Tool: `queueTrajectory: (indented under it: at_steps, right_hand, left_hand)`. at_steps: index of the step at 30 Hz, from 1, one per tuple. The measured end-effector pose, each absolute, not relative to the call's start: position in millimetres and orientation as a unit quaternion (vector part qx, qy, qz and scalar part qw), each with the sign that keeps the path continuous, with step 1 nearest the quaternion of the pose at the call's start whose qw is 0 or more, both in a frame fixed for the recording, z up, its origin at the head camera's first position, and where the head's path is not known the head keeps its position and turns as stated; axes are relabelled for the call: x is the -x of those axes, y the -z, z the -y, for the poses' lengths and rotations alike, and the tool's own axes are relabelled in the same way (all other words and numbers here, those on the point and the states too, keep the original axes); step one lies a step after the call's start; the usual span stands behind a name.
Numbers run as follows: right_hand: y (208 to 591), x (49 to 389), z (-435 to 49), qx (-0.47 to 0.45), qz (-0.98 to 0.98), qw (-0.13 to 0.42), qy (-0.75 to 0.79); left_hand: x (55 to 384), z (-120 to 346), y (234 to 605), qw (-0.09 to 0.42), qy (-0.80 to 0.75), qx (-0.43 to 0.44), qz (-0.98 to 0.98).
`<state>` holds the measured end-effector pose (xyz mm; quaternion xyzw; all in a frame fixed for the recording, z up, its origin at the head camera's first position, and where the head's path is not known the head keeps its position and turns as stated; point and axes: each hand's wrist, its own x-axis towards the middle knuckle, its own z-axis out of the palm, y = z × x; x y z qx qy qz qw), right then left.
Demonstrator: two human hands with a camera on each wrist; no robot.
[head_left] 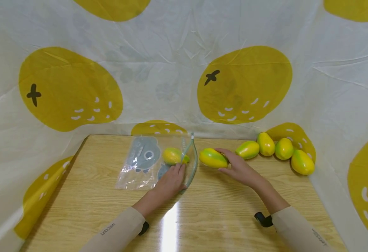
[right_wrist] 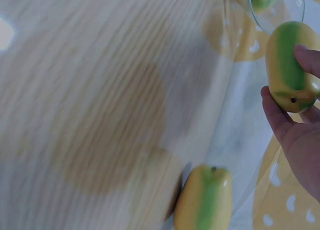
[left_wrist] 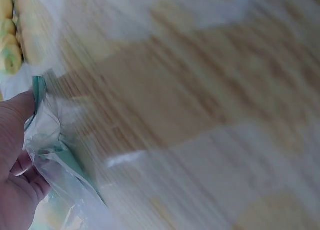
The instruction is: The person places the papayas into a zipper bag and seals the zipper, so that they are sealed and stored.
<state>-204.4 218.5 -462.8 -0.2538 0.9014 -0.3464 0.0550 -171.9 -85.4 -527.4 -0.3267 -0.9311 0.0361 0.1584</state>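
Observation:
A clear zip bag with a grey cartoon print lies on the table, its green-edged mouth spread apart toward the right. One yellow-green papaya is inside it. My left hand pinches the near side of the bag's mouth; the left wrist view shows the thumb at the green edge. My right hand grips another papaya by its right end, thumb on one side and fingers on the other. This papaya points at the bag's mouth, just right of it.
Several more papayas stand in a curved row at the table's back right. The wooden table meets a pale cloth with large yellow fruit prints at the back and sides.

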Motion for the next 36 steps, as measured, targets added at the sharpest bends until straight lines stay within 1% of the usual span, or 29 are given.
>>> queueTrajectory:
  at_steps: [5,9,14,29,36]
  right_hand:
    - [462.8,213.3,-201.9,0.274,-0.901,0.074,0.329]
    - [462.5,217.6,-192.5,0.294,-0.895,0.075,0.326]
    - [465.8,221.8,-184.2,0.29,-0.898,0.073,0.324]
    - [478.7,225.4,-163.8,0.296,-0.909,0.048,0.29]
    - [489.9,231.5,-155.8,0.262,-0.912,0.062,0.309]
  left_hand:
    - [171.9,86.9,525.7,0.158,-0.047,0.332,0.929]
    - [172.0,86.9,526.4,0.154,-0.034,0.33,0.931]
    - [171.2,85.9,527.0,0.152,-0.013,0.324,0.934]
    - [171.3,87.4,527.3,0.164,-0.03,0.317,0.934]
    - [168.4,87.8,528.3,0.161,-0.008,0.31,0.937]
